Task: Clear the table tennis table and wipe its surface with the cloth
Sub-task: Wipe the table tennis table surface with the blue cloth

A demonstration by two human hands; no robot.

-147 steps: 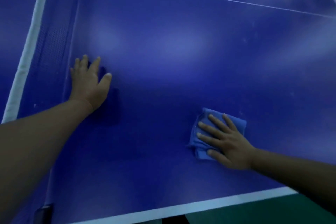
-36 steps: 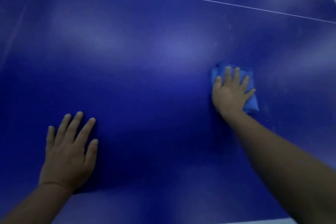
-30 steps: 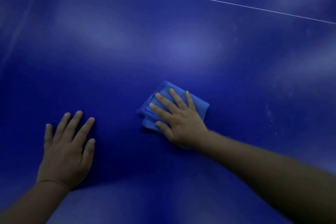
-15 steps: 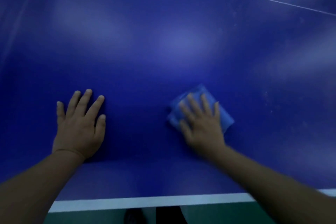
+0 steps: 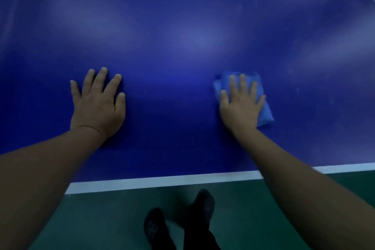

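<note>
Blue table tennis table (image 5: 182, 26) fills most of the view, its white edge line (image 5: 162, 181) running along the near side. Green floor (image 5: 101, 219) below the edge; two dark shoes (image 5: 154, 227) stand on it, just short of the table.

Left hand (image 5: 97, 107) flat on the bare surface, fingers straight and slightly spread, holding nothing.

Right hand (image 5: 241, 105) flat on a folded blue cloth (image 5: 263, 115), fingers straight, pressing it onto the table; the cloth shows past the fingertips and to the hand's right.
</note>
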